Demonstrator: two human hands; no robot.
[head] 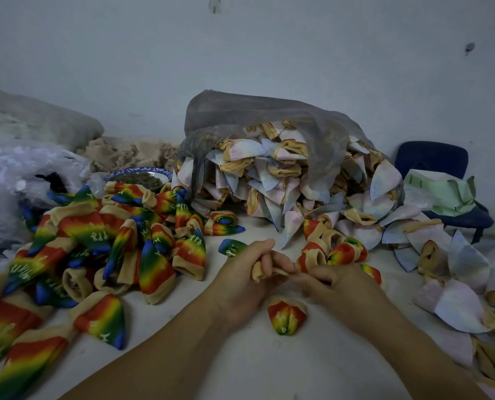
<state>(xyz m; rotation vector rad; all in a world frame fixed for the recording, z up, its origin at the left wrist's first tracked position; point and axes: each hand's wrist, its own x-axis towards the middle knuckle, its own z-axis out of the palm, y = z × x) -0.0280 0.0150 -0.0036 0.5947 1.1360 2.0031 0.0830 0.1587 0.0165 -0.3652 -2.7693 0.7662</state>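
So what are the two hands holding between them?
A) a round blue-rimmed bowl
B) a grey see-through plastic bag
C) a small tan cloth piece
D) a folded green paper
C: the left hand and the right hand both pinch the small tan cloth piece, which is stretched between their fingers above the white table.

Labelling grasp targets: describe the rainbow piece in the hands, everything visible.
The rainbow piece is a soft, cone-like sewn fabric item. Its blue-green tip with white lettering pokes out past the left hand; a tan band shows between the fingers. The left hand grips it, the right hand pinches the tan edge. It is held over the white table, its middle hidden by fingers.
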